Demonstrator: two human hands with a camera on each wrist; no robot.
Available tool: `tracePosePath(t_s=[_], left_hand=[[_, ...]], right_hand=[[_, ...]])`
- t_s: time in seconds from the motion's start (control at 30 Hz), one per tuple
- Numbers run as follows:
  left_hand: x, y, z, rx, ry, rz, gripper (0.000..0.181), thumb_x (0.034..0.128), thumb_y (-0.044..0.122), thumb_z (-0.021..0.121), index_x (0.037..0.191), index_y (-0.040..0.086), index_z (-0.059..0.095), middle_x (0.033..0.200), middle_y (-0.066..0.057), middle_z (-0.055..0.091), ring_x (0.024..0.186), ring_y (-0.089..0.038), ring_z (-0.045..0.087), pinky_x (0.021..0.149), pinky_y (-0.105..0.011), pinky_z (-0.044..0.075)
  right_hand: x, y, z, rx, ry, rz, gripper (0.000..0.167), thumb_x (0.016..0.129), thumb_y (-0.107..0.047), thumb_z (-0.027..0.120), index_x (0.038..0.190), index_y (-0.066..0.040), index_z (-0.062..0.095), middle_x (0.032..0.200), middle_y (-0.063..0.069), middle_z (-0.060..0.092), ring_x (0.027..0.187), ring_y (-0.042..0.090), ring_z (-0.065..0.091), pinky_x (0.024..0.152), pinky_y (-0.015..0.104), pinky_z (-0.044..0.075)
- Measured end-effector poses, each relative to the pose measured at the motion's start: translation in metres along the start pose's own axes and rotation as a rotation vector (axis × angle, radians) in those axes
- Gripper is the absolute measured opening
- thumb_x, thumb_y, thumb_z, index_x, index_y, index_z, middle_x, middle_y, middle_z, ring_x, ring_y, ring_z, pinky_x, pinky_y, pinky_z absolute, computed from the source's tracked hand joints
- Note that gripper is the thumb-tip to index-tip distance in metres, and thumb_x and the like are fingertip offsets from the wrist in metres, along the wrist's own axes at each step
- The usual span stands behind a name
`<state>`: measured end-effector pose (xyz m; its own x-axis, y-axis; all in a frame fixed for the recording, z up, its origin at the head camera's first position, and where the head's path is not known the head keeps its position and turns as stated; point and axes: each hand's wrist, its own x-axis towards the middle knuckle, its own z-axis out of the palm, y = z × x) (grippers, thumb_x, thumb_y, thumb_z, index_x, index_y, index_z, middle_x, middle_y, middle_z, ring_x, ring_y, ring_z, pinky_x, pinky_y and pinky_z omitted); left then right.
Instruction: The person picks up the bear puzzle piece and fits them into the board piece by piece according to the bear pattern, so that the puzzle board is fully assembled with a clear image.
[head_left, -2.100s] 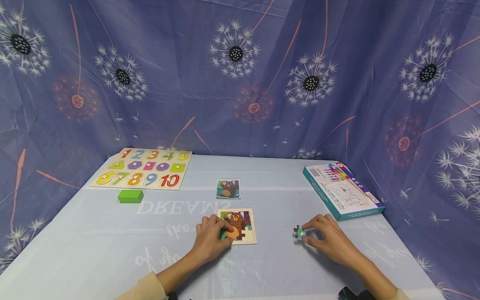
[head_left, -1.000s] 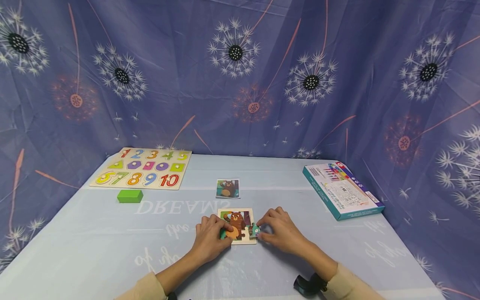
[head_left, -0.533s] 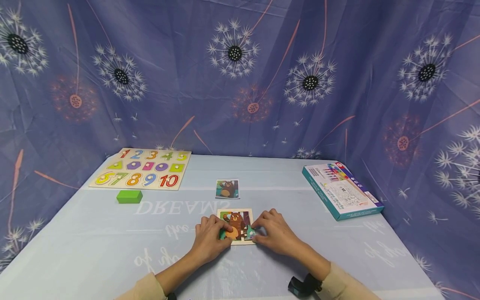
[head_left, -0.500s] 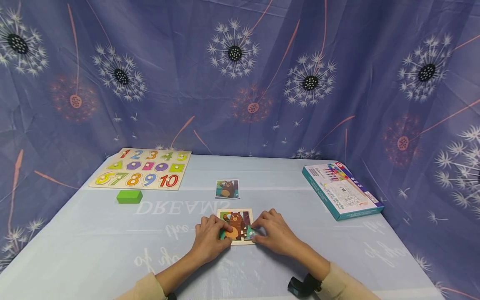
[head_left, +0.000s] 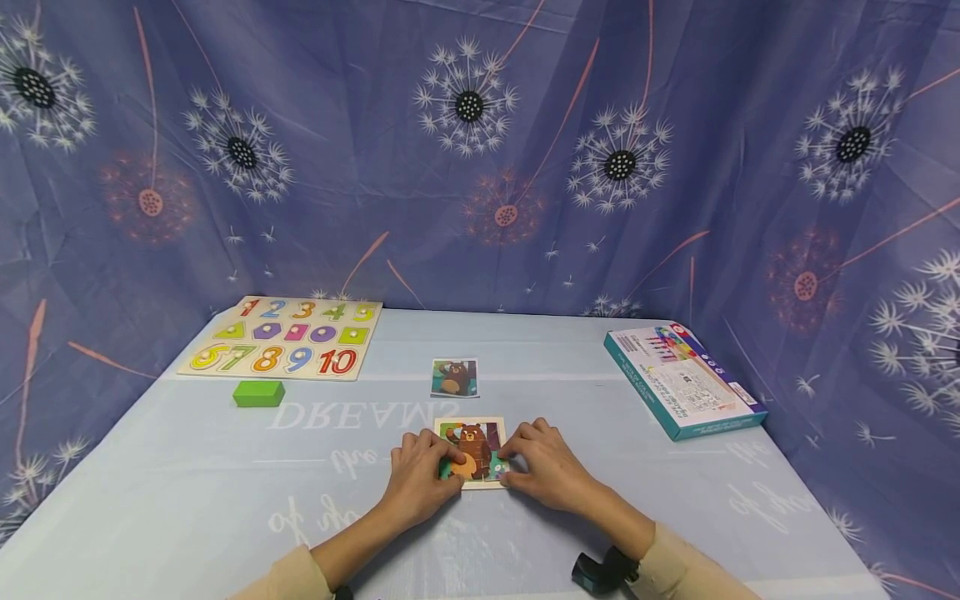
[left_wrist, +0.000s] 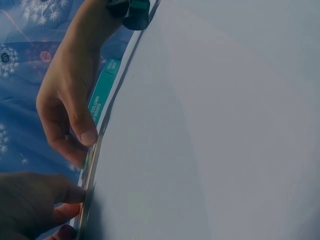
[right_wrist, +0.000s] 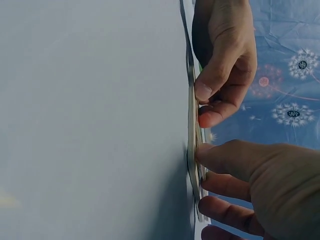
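A small wooden jigsaw tray (head_left: pixel 483 486) with a bear picture lies flat on the table in the head view. My left hand (head_left: pixel 422 475) holds its left side, index finger over the picture and thumb by the lower edge. With thumb and index finger, my right hand (head_left: pixel 553 468) pinches a teal puzzle piece (head_left: pixel 498 468) at the tray's lower right corner. That piece sits among the others, its right edge partly covered by fingertips. Both wrist views show the tray edge-on, with my left hand (left_wrist: pixel 30 205) and right hand (right_wrist: pixel 280 185) at its sides.
Behind the tray lies a bear picture card (head_left: pixel 454 378). A number-and-shape board (head_left: pixel 359 351) is at the back left, with a green block (head_left: pixel 258 394) before it. At the right rests a teal-edged box (head_left: pixel 682 383). A patterned curtain (head_left: pixel 337 167) hangs behind the table.
My right hand has carried the teal piece leftward from the open table onto the tray's lower right corner, where the bare gap is now covered. My left hand stays in place.
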<state>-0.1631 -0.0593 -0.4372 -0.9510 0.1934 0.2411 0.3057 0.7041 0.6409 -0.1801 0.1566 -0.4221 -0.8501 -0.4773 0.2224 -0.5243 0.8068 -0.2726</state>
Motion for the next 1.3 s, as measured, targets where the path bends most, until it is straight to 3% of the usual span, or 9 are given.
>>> tracePosePath(t_s=[0.37,0.67,1.0,1.3], left_hand=[[0.003,0.003,-0.001,0.007,0.019,0.020,0.013,0.0682,0.018,0.073,0.080,0.020,0.069,0.086,0.006,0.050,0.085,-0.012,0.035,0.074,-0.033,0.022],[0.007,0.012,0.007,-0.022,0.013,0.075,0.014,0.0690,0.019,0.075,0.082,0.020,0.070,0.086,0.003,0.054,0.086,-0.013,0.037,0.074,-0.033,0.022],[0.009,0.017,0.018,-0.015,0.013,0.071,0.011,0.0704,0.021,0.073,0.081,0.021,0.069,0.086,0.005,0.053,0.084,-0.013,0.037,0.073,-0.032,0.022],[0.010,0.017,0.019,0.007,0.013,0.065,0.010,0.0709,0.020,0.074,0.079,0.021,0.069,0.085,0.005,0.052,0.084,-0.013,0.037,0.073,-0.032,0.022]], right_hand=[[0.000,0.000,0.003,-0.012,0.000,-0.006,0.025,0.071,-0.033,0.079,0.091,-0.021,0.071,0.090,-0.007,0.058,0.086,0.009,0.043,0.082,0.034,0.037],[0.000,0.002,0.003,-0.012,-0.005,-0.014,0.027,0.072,-0.034,0.078,0.092,-0.020,0.071,0.090,-0.007,0.058,0.085,0.009,0.045,0.080,0.033,0.038],[0.000,0.001,0.004,-0.001,-0.019,0.006,0.026,0.073,-0.034,0.078,0.093,-0.020,0.070,0.092,-0.007,0.058,0.086,0.010,0.045,0.080,0.034,0.038],[0.000,0.001,0.003,0.002,-0.018,0.003,0.026,0.073,-0.034,0.077,0.093,-0.020,0.071,0.092,-0.006,0.058,0.087,0.010,0.045,0.081,0.035,0.038]])
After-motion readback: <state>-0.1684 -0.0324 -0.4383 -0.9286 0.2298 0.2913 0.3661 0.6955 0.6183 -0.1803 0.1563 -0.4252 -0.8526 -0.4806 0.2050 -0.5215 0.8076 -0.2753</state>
